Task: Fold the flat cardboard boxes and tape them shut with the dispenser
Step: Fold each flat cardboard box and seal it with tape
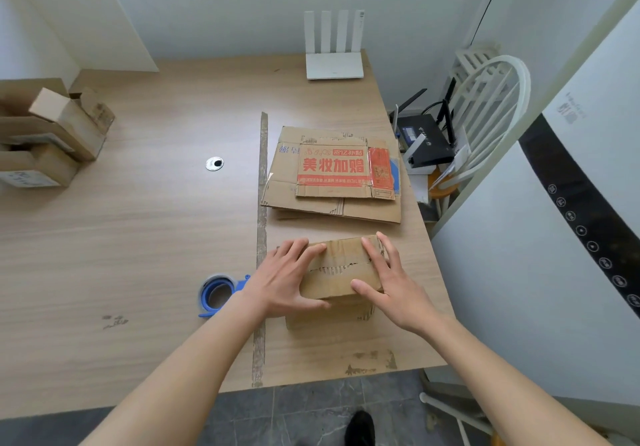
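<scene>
Here we press both flat hands, left point(289, 277) and right point(388, 281), on the folded box point(341, 271), gripping nothing, tape dispenser point(218, 293) just beside

- Both forearms point(194, 359) are bare up to the lower edge of the view; no sleeve shows.
- Left hand point(280, 283) and right hand point(391, 286) wear no gloves, rings or watch.
- Nails are short and unpainted.
- A black shoe point(360, 428) shows at 6 o'clock.
</scene>
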Motion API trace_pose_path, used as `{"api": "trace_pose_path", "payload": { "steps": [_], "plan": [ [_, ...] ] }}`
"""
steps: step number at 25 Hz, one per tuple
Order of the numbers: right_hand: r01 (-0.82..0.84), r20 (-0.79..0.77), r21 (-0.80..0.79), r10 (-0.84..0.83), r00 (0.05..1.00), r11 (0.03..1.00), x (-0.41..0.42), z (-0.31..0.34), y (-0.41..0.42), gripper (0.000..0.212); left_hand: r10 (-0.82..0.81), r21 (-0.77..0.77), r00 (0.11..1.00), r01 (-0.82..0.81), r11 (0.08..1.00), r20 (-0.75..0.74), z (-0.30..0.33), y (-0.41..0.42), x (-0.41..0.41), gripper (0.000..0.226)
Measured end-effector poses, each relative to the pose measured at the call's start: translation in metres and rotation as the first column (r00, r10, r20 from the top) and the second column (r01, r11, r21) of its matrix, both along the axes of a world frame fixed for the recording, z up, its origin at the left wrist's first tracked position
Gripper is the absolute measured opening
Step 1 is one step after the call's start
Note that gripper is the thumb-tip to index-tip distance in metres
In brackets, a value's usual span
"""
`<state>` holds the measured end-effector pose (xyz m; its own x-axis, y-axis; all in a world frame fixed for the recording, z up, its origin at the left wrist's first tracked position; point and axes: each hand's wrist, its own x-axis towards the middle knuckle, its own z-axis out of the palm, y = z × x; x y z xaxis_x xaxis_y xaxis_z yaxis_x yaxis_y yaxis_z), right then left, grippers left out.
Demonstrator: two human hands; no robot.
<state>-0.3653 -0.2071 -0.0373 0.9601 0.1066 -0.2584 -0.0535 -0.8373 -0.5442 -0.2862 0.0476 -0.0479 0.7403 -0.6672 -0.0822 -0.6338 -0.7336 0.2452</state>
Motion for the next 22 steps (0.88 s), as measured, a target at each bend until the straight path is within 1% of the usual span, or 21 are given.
{"api": "trace_pose_path", "payload": {
  "steps": [1,2,3,4,5,6,7,8,9,10,11,13,14,15,16,19,22],
  "plan": [
    [0.009,-0.004,0.003,-0.009,1.000,1.000,0.000,0.002,0.001,0.082,0.002,-0.016,1.000,-0.002,1.000,-0.024,0.004,0.001,0.003,0.110],
    [0.018,-0.006,0.011,-0.018,1.000,1.000,0.000,0.003,0.002,0.082,0.039,-0.080,0.998,-0.043,0.996,-0.051,0.005,0.005,0.004,0.103],
    [0.024,-0.004,0.018,-0.024,1.000,1.000,-0.001,0.005,0.002,0.082,0.138,-0.183,0.987,-0.150,0.972,-0.078,0.004,0.013,0.002,0.091],
    [0.028,0.002,0.024,-0.028,1.000,0.999,-0.001,0.005,0.002,0.082,0.285,-0.296,0.953,-0.304,0.906,-0.107,-0.001,0.027,-0.002,0.075],
    [0.034,0.007,0.030,-0.034,0.999,0.999,-0.002,0.006,0.000,0.082,0.436,-0.351,0.892,-0.450,0.821,-0.122,-0.009,0.044,-0.009,0.059],
    [0.039,0.008,0.032,-0.039,0.999,0.999,-0.004,0.006,-0.001,0.082,0.544,-0.333,0.833,-0.543,0.770,-0.100,-0.021,0.063,-0.020,0.047],
    [0.039,0.006,0.034,-0.039,0.999,0.999,-0.005,0.006,-0.002,0.082,0.586,-0.252,0.809,-0.576,0.778,-0.040,-0.035,0.080,-0.031,0.042],
    [0.039,0.006,0.037,-0.039,0.999,0.999,-0.006,0.006,-0.001,0.081,0.566,-0.142,0.824,-0.558,0.817,0.021,-0.052,0.093,-0.042,0.044],
    [0.038,0.010,0.041,-0.039,0.999,0.998,-0.006,0.006,-0.001,0.081,0.518,-0.030,0.853,-0.517,0.855,0.060,-0.067,0.100,-0.049,0.051],
    [0.041,0.010,0.045,-0.042,0.999,0.998,-0.006,0.006,0.000,0.080,0.497,0.058,0.865,-0.501,0.863,0.070,-0.080,0.100,-0.052,0.061],
    [0.049,0.002,0.048,-0.049,0.999,0.998,-0.006,0.006,0.000,0.079,0.519,0.128,0.852,-0.523,0.843,0.062,-0.089,0.094,-0.053,0.069],
    [0.057,-0.007,0.051,-0.056,0.998,0.997,-0.008,0.004,0.001,0.080,0.628,0.193,0.774,-0.630,0.753,0.075,-0.097,0.081,-0.049,0.074],
    [0.056,-0.004,0.049,-0.056,0.998,0.997,-0.010,0.002,0.001,0.080,0.671,0.191,0.736,-0.673,0.714,0.087,-0.098,0.077,-0.048,0.072],
    [0.055,-0.001,0.045,-0.055,0.998,0.997,-0.011,0.001,0.000,0.081,0.691,0.177,0.718,-0.694,0.698,0.087,-0.098,0.077,-0.048,0.068],
    [0.052,0.000,0.042,-0.052,0.999,0.998,-0.011,-0.001,0.000,0.082,0.691,0.156,0.719,-0.692,0.704,0.071,-0.097,0.080,-0.048,0.064],
    [0.042,-0.016,-0.019,-0.043,0.999,0.999,-0.014,-0.002,-0.006,0.084,0.655,0.060,0.754,-0.652,0.756,-0.055,-0.074,0.096,-0.036,0.061],
    [0.024,-0.046,-0.088,-0.028,0.999,0.996,-0.019,-0.006,-0.006,0.085,0.658,-0.083,0.738,-0.672,0.736,-0.149,-0.017,0.103,-0.019,0.053]
  ]
}}
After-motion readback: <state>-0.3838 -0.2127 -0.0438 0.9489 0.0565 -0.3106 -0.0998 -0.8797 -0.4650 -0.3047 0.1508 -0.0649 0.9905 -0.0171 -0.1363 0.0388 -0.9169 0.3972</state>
